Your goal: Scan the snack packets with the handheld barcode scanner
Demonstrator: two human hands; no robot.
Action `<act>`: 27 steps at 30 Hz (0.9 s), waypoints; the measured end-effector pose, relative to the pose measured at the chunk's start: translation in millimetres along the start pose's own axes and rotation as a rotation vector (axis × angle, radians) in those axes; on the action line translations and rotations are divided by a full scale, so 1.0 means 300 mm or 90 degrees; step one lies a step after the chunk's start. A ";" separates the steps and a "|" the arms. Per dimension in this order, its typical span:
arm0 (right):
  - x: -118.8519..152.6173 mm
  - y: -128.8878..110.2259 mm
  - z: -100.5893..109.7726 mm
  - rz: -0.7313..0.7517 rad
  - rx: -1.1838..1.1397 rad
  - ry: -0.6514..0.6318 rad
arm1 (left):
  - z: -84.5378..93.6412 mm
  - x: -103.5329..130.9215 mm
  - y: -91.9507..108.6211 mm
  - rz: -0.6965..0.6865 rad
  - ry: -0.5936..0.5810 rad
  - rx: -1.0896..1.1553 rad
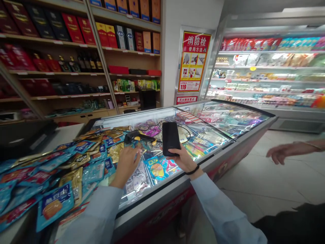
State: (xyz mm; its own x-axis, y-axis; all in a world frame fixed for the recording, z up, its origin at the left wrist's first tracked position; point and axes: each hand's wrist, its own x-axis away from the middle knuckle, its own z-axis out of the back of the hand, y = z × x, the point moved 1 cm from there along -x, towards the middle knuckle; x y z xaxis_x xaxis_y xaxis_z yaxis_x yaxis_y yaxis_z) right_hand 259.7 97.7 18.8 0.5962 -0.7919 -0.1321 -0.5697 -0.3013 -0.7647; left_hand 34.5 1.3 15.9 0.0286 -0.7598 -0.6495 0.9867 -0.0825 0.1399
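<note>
My right hand point(185, 159) is closed around the lower end of a black smartphone point(171, 138), held upright over the freezer's glass top. A dark band circles that wrist. My left hand point(129, 162) is beside the packets, palm down, its fingers loosely bent and apart, with nothing visible in them. Just beyond it lies a black and yellow barcode scanner point(142, 138) with its cable looping over the glass. Blue and gold snack packets point(92, 172) form a loose heap to the left of my left hand.
Beneath my hands stands a glass-topped chest freezer point(218, 154) full of packaged goods. Another person's hand point(286, 152) reaches in from the right. Shelves of boxes point(72, 28) line the back left, and a lit refrigerated display point(266, 73) is at the back right.
</note>
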 end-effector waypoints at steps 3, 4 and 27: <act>0.026 0.044 -0.009 -0.012 0.032 -0.028 | -0.002 0.004 -0.003 -0.003 -0.012 0.010; 0.032 0.058 -0.011 -0.017 0.040 -0.034 | 0.001 0.005 -0.003 -0.001 -0.014 0.014; 0.066 0.092 -0.018 -0.041 0.079 -0.050 | 0.019 0.002 0.027 0.007 -0.017 0.019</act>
State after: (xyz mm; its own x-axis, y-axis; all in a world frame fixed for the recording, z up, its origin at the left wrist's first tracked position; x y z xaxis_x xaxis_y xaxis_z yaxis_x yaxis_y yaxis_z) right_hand 252.7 70.9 -1.4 0.6744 -0.7277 -0.1253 -0.4572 -0.2783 -0.8447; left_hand 41.6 -3.3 20.9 0.0344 -0.7772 -0.6283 0.9812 -0.0931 0.1688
